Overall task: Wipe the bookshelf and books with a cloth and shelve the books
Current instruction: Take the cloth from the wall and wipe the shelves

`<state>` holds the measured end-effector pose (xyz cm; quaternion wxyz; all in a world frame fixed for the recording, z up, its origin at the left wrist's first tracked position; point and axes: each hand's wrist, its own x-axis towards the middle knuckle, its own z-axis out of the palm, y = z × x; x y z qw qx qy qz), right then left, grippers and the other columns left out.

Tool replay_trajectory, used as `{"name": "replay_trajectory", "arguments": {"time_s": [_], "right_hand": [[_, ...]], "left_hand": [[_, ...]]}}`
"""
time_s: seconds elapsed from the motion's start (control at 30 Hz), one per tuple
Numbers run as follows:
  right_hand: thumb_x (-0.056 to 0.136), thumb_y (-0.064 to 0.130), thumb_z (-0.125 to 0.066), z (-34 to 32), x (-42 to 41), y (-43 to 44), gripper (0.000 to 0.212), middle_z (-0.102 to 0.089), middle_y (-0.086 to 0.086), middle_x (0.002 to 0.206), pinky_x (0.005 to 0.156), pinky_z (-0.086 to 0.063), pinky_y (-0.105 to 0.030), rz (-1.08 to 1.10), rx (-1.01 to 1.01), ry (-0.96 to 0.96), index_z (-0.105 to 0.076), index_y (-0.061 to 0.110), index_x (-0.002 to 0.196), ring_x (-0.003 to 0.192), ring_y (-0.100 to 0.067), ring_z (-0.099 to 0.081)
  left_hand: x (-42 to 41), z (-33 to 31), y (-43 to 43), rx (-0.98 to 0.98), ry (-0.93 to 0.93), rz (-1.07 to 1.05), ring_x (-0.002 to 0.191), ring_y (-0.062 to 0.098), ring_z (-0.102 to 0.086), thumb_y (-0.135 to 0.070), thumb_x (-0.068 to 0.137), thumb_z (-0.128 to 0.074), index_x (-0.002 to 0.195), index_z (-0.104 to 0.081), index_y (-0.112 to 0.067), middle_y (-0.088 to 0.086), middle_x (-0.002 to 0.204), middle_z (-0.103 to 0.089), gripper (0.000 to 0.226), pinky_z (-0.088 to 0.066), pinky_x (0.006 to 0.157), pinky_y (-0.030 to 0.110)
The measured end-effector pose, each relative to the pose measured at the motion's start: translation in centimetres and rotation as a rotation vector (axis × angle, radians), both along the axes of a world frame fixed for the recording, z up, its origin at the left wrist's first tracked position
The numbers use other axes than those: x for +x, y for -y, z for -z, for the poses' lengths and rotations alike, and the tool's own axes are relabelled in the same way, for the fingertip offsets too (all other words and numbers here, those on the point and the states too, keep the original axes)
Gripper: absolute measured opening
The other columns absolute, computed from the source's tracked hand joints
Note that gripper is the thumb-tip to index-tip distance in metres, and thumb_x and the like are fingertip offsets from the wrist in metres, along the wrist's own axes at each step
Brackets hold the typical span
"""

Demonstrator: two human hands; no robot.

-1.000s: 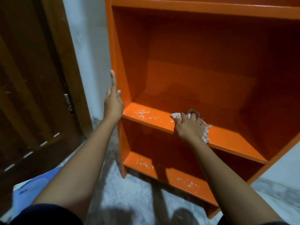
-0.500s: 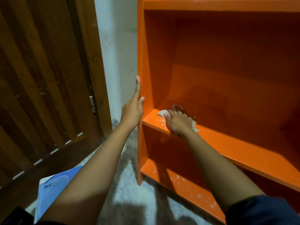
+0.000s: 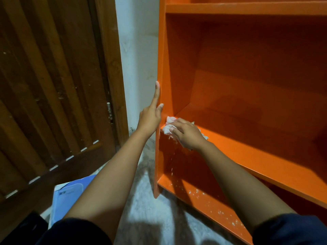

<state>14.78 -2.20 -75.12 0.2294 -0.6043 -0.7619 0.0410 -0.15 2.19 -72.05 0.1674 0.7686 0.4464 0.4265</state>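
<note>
An empty orange bookshelf [image 3: 247, 85] fills the right of the view. My right hand [image 3: 187, 134] holds a crumpled white cloth [image 3: 169, 126] against the front left corner of the middle shelf board [image 3: 247, 149], and white crumbs fall off the edge there. My left hand [image 3: 151, 115] rests flat with straight fingers against the outside of the shelf's left side panel [image 3: 161, 68]. More white specks lie on the bottom shelf [image 3: 208, 200]. A blue book [image 3: 68, 195] lies on the floor at lower left, partly hidden by my left arm.
A dark wooden door [image 3: 53, 85] stands at the left, with a strip of white wall [image 3: 138, 50] between it and the shelf. The floor [image 3: 150, 209] below is pale grey stone.
My right hand has slid the cloth leftward along the middle shelf to its left corner, sweeping the white specks off the edge. The left hand has stayed on the side panel.
</note>
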Motion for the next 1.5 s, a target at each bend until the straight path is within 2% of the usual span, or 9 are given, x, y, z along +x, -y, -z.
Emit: {"name": "replay_trajectory", "arguments": {"time_s": [0.17,0.3,0.53,0.63,0.8,0.97,1.07,1.33,1.5], "right_hand": [[0.098,0.026,-0.045,0.1,0.5,2.5,0.024,-0.055,0.002,0.103,0.073,-0.030,-0.028,-0.050,-0.002,-0.095,-0.063,0.014,0.109,0.101,-0.017,-0.054],[0.099,0.021,-0.045,-1.1,1.6,5.2,0.023,-0.053,0.002,0.095,0.053,-0.041,-0.010,-0.073,-0.093,-0.305,-0.063,0.010,0.106,0.065,0.005,-0.059],[0.099,0.021,-0.044,-1.7,3.1,5.7,0.021,-0.054,0.004,0.108,0.081,-0.037,-0.019,0.089,0.077,-0.634,-0.062,0.022,0.111,0.103,-0.011,-0.054],[0.098,0.018,-0.046,-1.5,2.0,4.0,0.025,-0.055,0.003,0.108,0.078,-0.034,-0.007,0.134,0.167,-0.589,-0.065,0.013,0.113,0.108,-0.011,-0.052],[0.097,0.016,-0.048,-0.2,-1.1,0.8,0.025,-0.060,-0.009,0.113,0.084,-0.034,-0.022,0.085,0.169,-0.416,-0.066,0.008,0.112,0.107,-0.020,-0.054],[0.096,0.027,-0.045,0.9,-3.0,-0.2,0.030,-0.062,-0.008,0.120,0.094,-0.039,-0.037,0.046,0.128,-0.105,-0.063,0.012,0.116,0.114,-0.025,-0.054],[0.097,0.028,-0.045,1.2,-2.7,0.0,0.031,-0.060,-0.012,0.127,0.094,-0.038,-0.037,0.047,0.127,0.015,-0.064,0.015,0.119,0.118,-0.029,-0.052],[0.083,0.030,-0.060,1.7,-5.1,-0.5,0.022,-0.067,-0.012,0.084,0.064,-0.042,-0.035,0.249,0.279,-0.031,-0.067,0.010,0.089,0.079,-0.032,-0.060],[0.084,0.031,-0.059,1.6,-5.9,-0.6,0.023,-0.065,-0.012,0.084,0.061,-0.030,-0.030,0.320,0.298,0.035,-0.062,0.008,0.091,0.077,-0.030,-0.058]], "left_hand": [[-0.2,0.0,0.2,0.003,-0.028,-0.020,0.056,0.024,-0.054,-0.024,0.102,-0.036,0.143,0.017,-0.037,0.019,0.075,-0.058,0.068,-0.046,0.052,0.031],[-0.1,0.1,0.2,0.015,-0.034,-0.039,0.058,0.025,-0.056,-0.024,0.101,-0.036,0.146,0.013,-0.034,0.020,0.079,-0.061,0.068,-0.048,0.054,0.032],[-0.3,0.1,-0.2,0.005,0.003,0.004,0.069,0.031,-0.063,-0.025,0.101,-0.038,0.135,0.022,-0.045,0.021,0.095,-0.063,0.072,-0.056,0.064,0.044],[-0.6,0.0,-0.4,-0.001,0.009,0.071,0.075,0.031,-0.064,-0.026,0.101,-0.036,0.132,0.024,-0.048,0.017,0.109,-0.061,0.071,-0.057,0.068,0.045],[-1.4,-0.4,-1.1,0.013,0.054,0.239,0.087,0.028,-0.065,-0.022,0.101,-0.037,0.129,0.024,-0.058,0.011,0.132,-0.051,0.076,-0.056,0.080,0.044],[-1.7,-0.2,-1.8,-0.011,0.099,0.286,0.099,0.040,-0.061,-0.022,0.100,-0.041,0.130,0.020,-0.063,0.005,0.111,-0.050,0.079,-0.055,0.085,0.045],[-1.7,0.1,-2.0,-0.011,0.089,0.285,0.101,0.037,-0.061,-0.024,0.100,-0.041,0.134,0.019,-0.055,0.015,0.124,-0.053,0.075,-0.054,0.084,0.034],[-1.5,0.1,-1.9,0.037,0.064,0.217,0.095,0.027,-0.064,-0.025,0.100,-0.040,0.139,0.017,-0.044,0.013,0.132,-0.052,0.071,-0.054,0.082,0.029],[-1.3,0.1,-1.6,0.045,0.050,0.188,0.093,0.028,-0.064,-0.024,0.100,-0.040,0.142,0.015,-0.038,0.013,0.131,-0.052,0.071,-0.055,0.080,0.031]]}}
